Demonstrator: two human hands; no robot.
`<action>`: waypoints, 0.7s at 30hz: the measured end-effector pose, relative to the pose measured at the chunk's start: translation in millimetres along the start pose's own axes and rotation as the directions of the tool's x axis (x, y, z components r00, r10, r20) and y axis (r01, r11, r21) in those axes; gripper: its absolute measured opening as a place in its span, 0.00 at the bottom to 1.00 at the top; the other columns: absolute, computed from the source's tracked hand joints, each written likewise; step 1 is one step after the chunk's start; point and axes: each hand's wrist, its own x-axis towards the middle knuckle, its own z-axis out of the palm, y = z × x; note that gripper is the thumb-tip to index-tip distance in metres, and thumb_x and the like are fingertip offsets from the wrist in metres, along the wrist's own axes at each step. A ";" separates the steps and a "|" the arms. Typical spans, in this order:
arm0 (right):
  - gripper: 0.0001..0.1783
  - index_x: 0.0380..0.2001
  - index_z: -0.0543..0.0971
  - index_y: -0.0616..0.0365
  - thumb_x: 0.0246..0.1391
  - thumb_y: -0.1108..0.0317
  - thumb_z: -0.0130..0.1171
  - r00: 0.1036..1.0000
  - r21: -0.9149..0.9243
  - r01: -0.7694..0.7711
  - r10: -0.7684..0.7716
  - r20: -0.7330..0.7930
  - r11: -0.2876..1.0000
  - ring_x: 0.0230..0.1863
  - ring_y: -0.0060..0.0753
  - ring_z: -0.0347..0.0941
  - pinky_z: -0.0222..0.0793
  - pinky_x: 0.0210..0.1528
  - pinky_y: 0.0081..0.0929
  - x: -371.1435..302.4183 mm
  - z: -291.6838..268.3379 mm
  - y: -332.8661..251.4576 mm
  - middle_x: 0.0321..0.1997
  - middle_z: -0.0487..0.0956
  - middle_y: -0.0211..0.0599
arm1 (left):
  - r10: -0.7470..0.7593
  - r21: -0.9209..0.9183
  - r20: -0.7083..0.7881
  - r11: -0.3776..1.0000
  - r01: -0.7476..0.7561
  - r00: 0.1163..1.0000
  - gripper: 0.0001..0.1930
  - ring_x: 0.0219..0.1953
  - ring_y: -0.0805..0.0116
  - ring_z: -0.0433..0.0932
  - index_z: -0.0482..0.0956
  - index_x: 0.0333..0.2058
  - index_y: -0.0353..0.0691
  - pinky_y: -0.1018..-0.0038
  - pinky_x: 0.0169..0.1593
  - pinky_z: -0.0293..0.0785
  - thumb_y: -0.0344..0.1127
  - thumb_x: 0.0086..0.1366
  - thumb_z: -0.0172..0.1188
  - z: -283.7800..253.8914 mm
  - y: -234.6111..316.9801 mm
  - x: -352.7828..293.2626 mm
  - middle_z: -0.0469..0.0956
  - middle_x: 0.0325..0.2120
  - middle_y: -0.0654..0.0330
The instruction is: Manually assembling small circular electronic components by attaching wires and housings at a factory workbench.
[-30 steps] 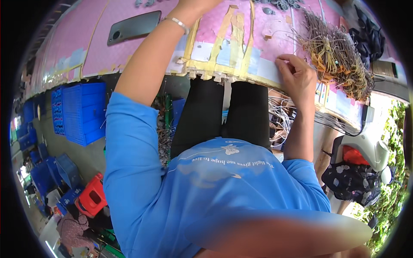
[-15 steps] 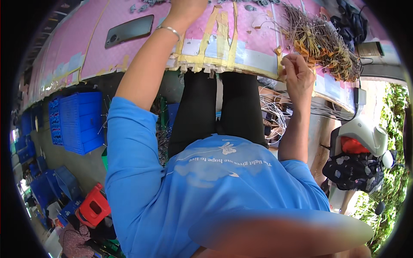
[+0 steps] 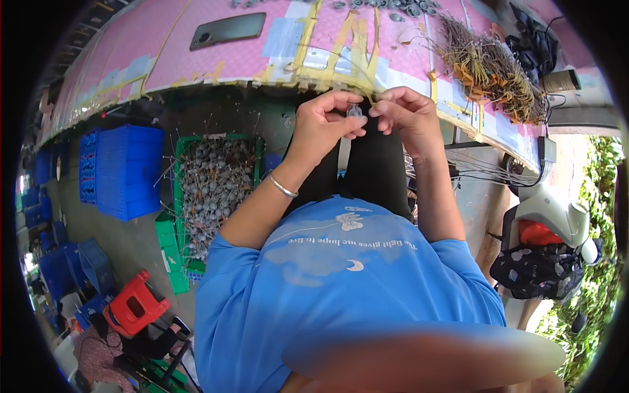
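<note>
Both my hands are raised close together above my lap, just in front of the table's near edge. Between the thumb and fingers of my left hand is a small grey, cup-like plastic part. My right hand is pinched right beside it, its fingertips almost touching the part. Something thin may be between those fingertips, but it is too small to make out. On the table to the right lies a bundle of thin wires with orange tabs. More grey plastic parts are scattered at the table's far side.
A phone lies on the pink, taped table. Left of my legs, a green crate holds many grey parts with wires. Blue crates and a red stool stand further left. A scooter is at right.
My left hand has come back from the far side of the table with a grey part. My right hand has moved left from beside the wire bundle to meet it.
</note>
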 end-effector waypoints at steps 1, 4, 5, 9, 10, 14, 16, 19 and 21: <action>0.06 0.35 0.80 0.64 0.55 0.75 0.63 0.998 -0.062 0.020 -0.016 0.065 0.998 0.23 0.23 0.77 0.72 0.25 0.17 -1.4 8.6 0.1 0.28 0.82 0.37 | 0.010 -0.054 -0.033 0.998 -0.011 0.999 0.18 0.30 0.68 0.84 0.75 0.48 0.27 0.79 0.34 0.81 0.22 0.59 0.65 -2.3 -3.3 -1.0 0.79 0.37 0.53; 0.05 0.34 0.79 0.63 0.53 0.76 0.65 0.990 -0.119 0.109 -0.098 0.098 0.987 0.23 0.20 0.76 0.70 0.25 0.16 -9.1 23.9 4.0 0.28 0.83 0.38 | 0.069 -0.141 -0.090 0.987 -0.081 0.994 0.17 0.35 0.69 0.83 0.76 0.48 0.27 0.78 0.35 0.82 0.23 0.59 0.64 -10.8 -6.9 -4.5 0.80 0.37 0.53; 0.04 0.34 0.79 0.63 0.54 0.77 0.64 0.991 -0.139 0.113 -0.101 0.089 0.984 0.23 0.20 0.76 0.70 0.24 0.15 -10.6 26.4 4.1 0.28 0.83 0.38 | 0.076 -0.161 -0.082 0.983 -0.089 0.994 0.18 0.37 0.69 0.83 0.75 0.49 0.27 0.77 0.36 0.83 0.23 0.60 0.63 -12.5 -2.0 -5.0 0.80 0.39 0.52; 0.04 0.34 0.79 0.63 0.54 0.78 0.63 0.992 -0.181 0.110 -0.097 0.079 0.977 0.23 0.20 0.76 0.70 0.24 0.15 -17.8 30.3 11.7 0.29 0.82 0.37 | 0.058 -0.215 -0.086 0.974 -0.076 0.995 0.19 0.37 0.68 0.82 0.74 0.51 0.26 0.75 0.35 0.84 0.25 0.61 0.60 -12.5 13.9 -14.7 0.79 0.44 0.50; 0.04 0.33 0.79 0.63 0.54 0.78 0.63 0.993 -0.188 0.099 -0.085 0.079 0.977 0.23 0.20 0.76 0.70 0.24 0.15 -19.0 30.3 13.9 0.29 0.82 0.37 | 0.054 -0.217 -0.088 0.973 -0.072 0.995 0.19 0.37 0.68 0.82 0.74 0.51 0.26 0.75 0.35 0.84 0.25 0.61 0.60 -12.7 15.5 -16.8 0.79 0.44 0.50; 0.03 0.33 0.78 0.63 0.54 0.79 0.62 0.999 -0.231 0.026 -0.014 0.053 0.973 0.23 0.19 0.75 0.70 0.25 0.15 -26.6 32.5 14.2 0.28 0.82 0.37 | 0.046 -0.197 -0.096 0.978 -0.064 0.994 0.19 0.40 0.63 0.83 0.74 0.52 0.26 0.74 0.34 0.85 0.25 0.62 0.58 -8.2 17.7 -19.1 0.79 0.45 0.49; 0.04 0.33 0.78 0.63 0.54 0.78 0.62 0.998 -0.240 0.032 -0.020 0.054 0.970 0.23 0.20 0.76 0.70 0.26 0.15 -29.3 32.1 16.2 0.28 0.82 0.37 | 0.044 -0.167 -0.110 0.984 -0.062 0.993 0.19 0.41 0.61 0.84 0.74 0.51 0.26 0.75 0.34 0.85 0.25 0.62 0.58 -6.9 17.1 -19.4 0.80 0.44 0.49; 0.04 0.33 0.78 0.63 0.54 0.78 0.62 0.998 -0.200 0.043 -0.032 0.057 0.979 0.26 0.21 0.77 0.72 0.28 0.16 -34.3 32.7 21.9 0.30 0.82 0.37 | 0.021 -0.217 -0.132 0.975 -0.049 0.991 0.16 0.39 0.57 0.85 0.74 0.50 0.24 0.75 0.33 0.85 0.25 0.64 0.56 -8.7 15.9 -18.1 0.81 0.41 0.46; 0.04 0.33 0.77 0.63 0.54 0.79 0.62 0.998 -0.148 0.044 -0.035 0.061 0.988 0.28 0.22 0.78 0.74 0.30 0.17 -38.5 34.0 31.9 0.31 0.82 0.38 | -0.008 -0.275 -0.155 0.961 -0.035 0.988 0.14 0.36 0.56 0.85 0.75 0.48 0.24 0.75 0.33 0.85 0.25 0.66 0.53 -11.0 15.4 -17.2 0.82 0.38 0.45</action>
